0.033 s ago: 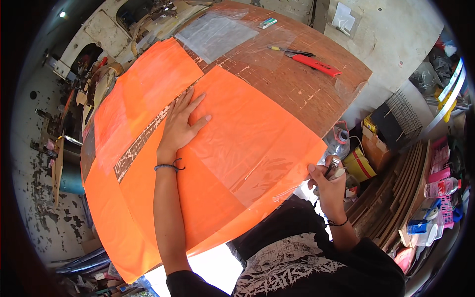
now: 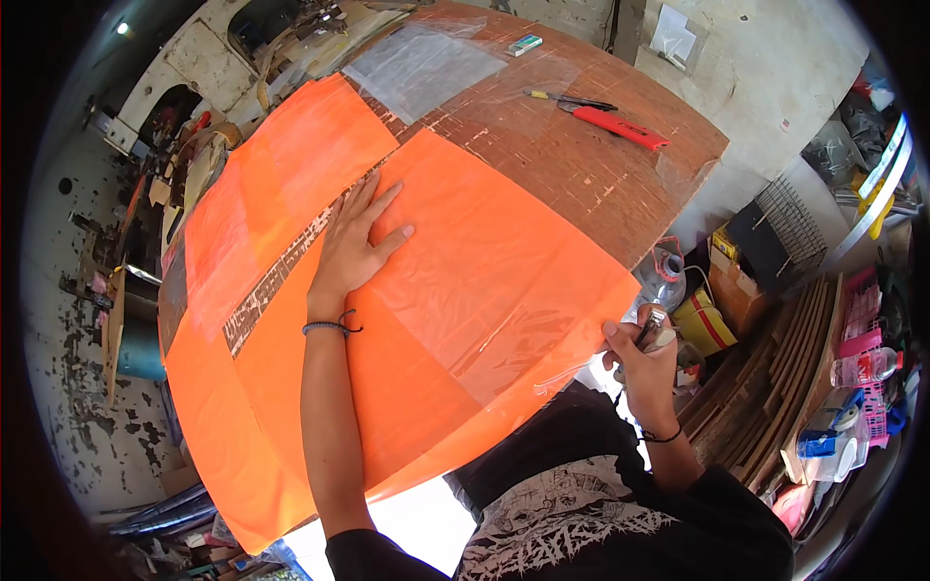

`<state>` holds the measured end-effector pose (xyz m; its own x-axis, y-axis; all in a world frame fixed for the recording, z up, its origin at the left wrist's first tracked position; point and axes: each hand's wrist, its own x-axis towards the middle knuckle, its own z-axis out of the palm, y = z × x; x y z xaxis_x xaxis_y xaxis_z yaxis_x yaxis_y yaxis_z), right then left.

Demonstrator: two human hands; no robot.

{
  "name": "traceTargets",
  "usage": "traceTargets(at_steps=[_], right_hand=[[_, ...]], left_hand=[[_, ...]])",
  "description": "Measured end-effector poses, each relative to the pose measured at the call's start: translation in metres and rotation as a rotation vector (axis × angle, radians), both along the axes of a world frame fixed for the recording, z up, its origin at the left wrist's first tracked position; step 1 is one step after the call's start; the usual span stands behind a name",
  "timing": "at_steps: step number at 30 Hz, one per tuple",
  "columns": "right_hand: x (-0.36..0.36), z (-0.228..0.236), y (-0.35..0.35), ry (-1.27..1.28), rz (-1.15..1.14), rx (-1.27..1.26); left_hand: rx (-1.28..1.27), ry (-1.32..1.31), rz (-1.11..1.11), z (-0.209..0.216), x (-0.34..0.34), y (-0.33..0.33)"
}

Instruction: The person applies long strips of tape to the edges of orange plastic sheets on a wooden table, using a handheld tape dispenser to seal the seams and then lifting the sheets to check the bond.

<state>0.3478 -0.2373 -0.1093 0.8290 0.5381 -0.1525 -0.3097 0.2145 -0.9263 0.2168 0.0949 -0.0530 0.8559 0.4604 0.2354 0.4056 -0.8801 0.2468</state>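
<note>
My left hand (image 2: pixel 358 242) lies flat with fingers spread on a sheet of orange plastic film (image 2: pixel 465 223), close to the film's far left edge. At the film's right corner, my right hand (image 2: pixel 647 351) is closed around a small shiny metal tool (image 2: pixel 656 320), whose kind I cannot make out; its thumb and fingers are beside the film's edge. A separate orange piece (image 2: pixel 291 155) lies beyond a narrow strip of bare board. Toward the near side, the orange film hangs over the table's edge.
The worn brown wooden table (image 2: pixel 668 194) bears a red-handled cutter (image 2: pixel 620 127), a black and yellow knife (image 2: pixel 572 101), a small green and white box (image 2: pixel 524 45) and clear film (image 2: pixel 426 73). Stacked boards (image 2: pixel 765 378), a clear jug (image 2: pixel 664 276) and a carton (image 2: pixel 736 290) stand at the right.
</note>
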Motion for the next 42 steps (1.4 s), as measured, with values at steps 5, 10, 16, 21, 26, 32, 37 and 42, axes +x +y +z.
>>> traceTargets(at_steps=[5,10,16,21,26,32,37,42], right_hand=[[0.001,-0.002,-0.001,-0.014,0.005,-0.006],[0.0,-0.002,0.0,-0.003,-0.016,-0.005],[-0.001,-0.004,-0.001,0.027,-0.003,0.003],[0.0,-0.002,-0.001,0.047,0.002,-0.021],[0.0,-0.001,0.002,0.017,-0.006,0.021],[0.001,-0.002,0.001,-0.009,-0.01,-0.01],[0.002,-0.005,-0.002,0.012,0.015,0.0],[0.011,-0.008,0.002,0.003,-0.021,-0.071]], left_hand=[[0.017,0.006,0.006,-0.003,0.0,0.003],[0.026,0.016,0.025,-0.003,0.0,0.003],[0.015,0.008,0.036,-0.004,-0.001,0.003],[0.016,0.037,0.037,-0.001,-0.002,0.002],[0.02,0.002,0.036,-0.003,-0.002,0.004],[0.012,0.017,0.033,-0.002,0.0,0.002],[0.019,0.026,0.029,-0.001,0.0,0.001],[0.025,0.013,-0.006,-0.004,0.0,0.004]])
